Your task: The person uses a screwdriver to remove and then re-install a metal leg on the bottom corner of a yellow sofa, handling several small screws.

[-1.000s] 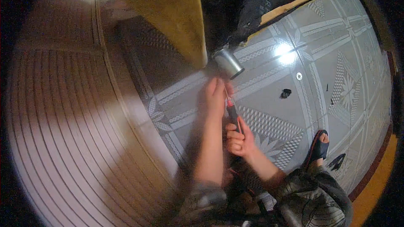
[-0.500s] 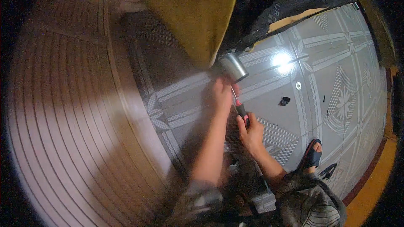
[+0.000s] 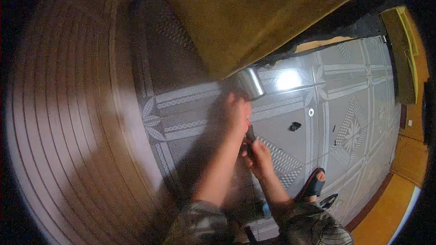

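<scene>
My right hand (image 3: 261, 158) is closed round the black and red handle of a screwdriver (image 3: 251, 134), which points away from me. At the front end of the screwdriver, my left hand (image 3: 237, 114) has its fingers curled; they look blurred, and what they hold is hidden. The screwdriver's shaft and tip are hidden by the left hand. Just beyond my fingers is a shiny metal cylinder (image 3: 254, 84), like a furniture leg, at the corner of a large piece covered in olive-brown fabric (image 3: 254, 22). It sits tilted, its round end toward me.
Ribbed pale panelling (image 3: 68, 122) curves along the left. On the patterned tile floor (image 3: 286, 145) lie a black scrap (image 3: 295, 126) and a small round washer-like piece (image 3: 311, 112). My sandalled foot (image 3: 314, 185) is at the right. Torn black lining (image 3: 336, 29) edges the fabric piece.
The view has shifted, and the fabric piece covers more of the top. My right hand and the screwdriver have come closer to my left hand, which now hides the shaft.
</scene>
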`<state>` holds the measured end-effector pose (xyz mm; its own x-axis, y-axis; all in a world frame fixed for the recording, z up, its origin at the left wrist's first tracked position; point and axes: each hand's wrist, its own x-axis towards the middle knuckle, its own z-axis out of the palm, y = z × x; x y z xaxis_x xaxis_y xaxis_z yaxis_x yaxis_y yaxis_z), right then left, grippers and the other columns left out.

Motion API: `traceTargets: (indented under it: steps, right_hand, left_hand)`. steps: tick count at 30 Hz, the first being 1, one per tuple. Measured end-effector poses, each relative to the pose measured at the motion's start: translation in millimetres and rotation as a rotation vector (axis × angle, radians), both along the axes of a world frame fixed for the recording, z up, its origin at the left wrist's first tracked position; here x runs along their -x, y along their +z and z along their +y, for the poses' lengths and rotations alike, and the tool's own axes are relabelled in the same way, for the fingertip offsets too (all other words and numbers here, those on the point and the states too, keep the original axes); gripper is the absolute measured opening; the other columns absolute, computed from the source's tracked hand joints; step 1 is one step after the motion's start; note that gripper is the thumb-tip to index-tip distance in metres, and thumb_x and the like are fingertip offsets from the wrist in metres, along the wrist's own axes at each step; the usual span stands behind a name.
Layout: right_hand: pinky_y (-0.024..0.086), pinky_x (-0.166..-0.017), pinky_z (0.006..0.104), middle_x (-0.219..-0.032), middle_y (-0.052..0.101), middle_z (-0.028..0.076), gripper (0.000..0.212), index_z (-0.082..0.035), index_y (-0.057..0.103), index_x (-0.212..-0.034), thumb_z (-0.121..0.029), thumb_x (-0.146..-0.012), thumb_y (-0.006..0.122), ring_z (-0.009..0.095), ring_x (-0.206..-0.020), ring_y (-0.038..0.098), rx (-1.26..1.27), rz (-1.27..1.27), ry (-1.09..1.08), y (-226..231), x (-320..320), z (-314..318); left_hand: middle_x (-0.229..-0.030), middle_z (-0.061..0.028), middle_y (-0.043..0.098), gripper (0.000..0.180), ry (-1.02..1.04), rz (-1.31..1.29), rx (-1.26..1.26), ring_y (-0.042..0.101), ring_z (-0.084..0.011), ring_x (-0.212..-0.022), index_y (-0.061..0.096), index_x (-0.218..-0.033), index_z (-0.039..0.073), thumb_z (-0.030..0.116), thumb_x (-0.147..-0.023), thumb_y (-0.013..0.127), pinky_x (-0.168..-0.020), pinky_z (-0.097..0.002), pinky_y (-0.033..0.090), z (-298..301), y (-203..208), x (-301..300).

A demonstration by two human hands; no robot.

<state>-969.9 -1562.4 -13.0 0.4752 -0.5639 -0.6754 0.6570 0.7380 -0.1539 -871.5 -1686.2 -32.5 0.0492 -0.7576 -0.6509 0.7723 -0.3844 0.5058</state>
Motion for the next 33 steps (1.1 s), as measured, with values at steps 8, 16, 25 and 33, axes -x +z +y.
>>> traceTargets:
  steps: [8,16,25,33]
  right_hand:
    - [0.041,-0.061,0.0233,-0.080,0.056,0.002,0.019,-0.001,0.054,-0.092,-0.015,-0.079,0.056,0.010,-0.064,0.047,0.517,1.383,0.251,-9,-24,12]
    - [0.018,-0.034,0.0227,-0.051,0.038,0.000,0.037,-0.007,0.049,-0.088,-0.043,-0.085,0.041,0.009,-0.034,0.024,-0.098,-0.273,-0.103,-14,-2,7]
    - [0.045,-0.067,0.0316,-0.083,0.060,0.007,0.029,0.003,0.053,-0.097,-0.023,-0.087,0.047,0.022,-0.070,0.056,0.769,1.732,0.406,-5,-26,8]
    - [0.030,-0.035,0.0254,-0.058,0.050,0.005,0.038,-0.008,0.052,-0.080,-0.044,-0.086,0.039,0.015,-0.035,0.039,0.015,0.376,0.055,-17,-10,-3]
  left_hand:
    - [-0.063,-0.0003,0.048,0.018,-0.153,-0.163,-0.001,0.047,-0.0108,-0.050,0.051,-0.087,0.007,0.023,-0.085,0.042,-0.045,-0.0228,0.039,30,-5,-7]
    - [-0.062,-0.0009,0.044,0.021,-0.118,0.398,0.069,0.048,-0.0146,-0.058,0.049,-0.083,0.007,0.026,-0.089,0.041,-0.052,-0.0276,0.040,58,-7,-13]
    - [-0.058,0.0001,0.042,0.026,-0.138,-0.206,-0.033,0.045,-0.0127,-0.053,0.048,-0.075,0.006,0.024,-0.091,0.038,-0.048,-0.0262,0.038,56,-10,11]
    - [-0.055,-0.0046,0.052,0.026,-0.356,-1.104,0.077,0.051,-0.0152,-0.055,0.051,-0.063,0.002,0.016,-0.083,0.045,-0.054,-0.0283,0.041,47,9,-6]
